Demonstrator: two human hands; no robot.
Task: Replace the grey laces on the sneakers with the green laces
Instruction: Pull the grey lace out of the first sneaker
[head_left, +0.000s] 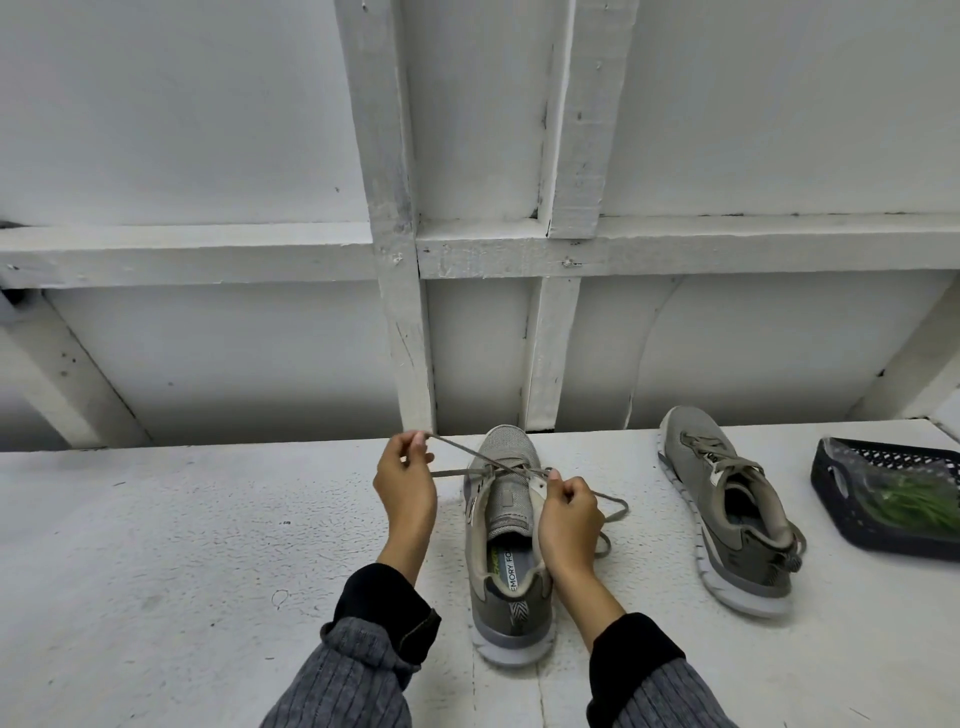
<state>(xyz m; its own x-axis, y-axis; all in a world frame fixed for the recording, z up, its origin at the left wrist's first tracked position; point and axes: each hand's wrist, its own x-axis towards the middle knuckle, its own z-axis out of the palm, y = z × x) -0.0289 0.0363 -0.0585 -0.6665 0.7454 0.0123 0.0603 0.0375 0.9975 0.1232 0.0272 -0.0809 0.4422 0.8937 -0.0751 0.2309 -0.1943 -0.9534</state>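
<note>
We work on a white painted table whose far edge runs beneath a wall of white boards and battens. To our left the tabletop lies broad and bare; to our right the room is taken up by the second sneaker and, near the right border, a dark basket holding a clear bag of green laces.

The near sneaker stands between our wrists, heel toward us and toe pointing at the wall, close to the table's far edge. Its grey lace is partly loosened across the upper eyelets.

Our left hand is curled, thumb and fingertips pinching one end of the grey lace and drawing it up and to the left, so the strand runs taut from the shoe. Our right hand is also curled, pinching the lace at the shoe's right eyelet flap, its heel lying against the shoe's collar. A slack loop of lace trails out on the table just right of that hand.

The second sneaker lies well apart, angled, with its grey lace threaded.
</note>
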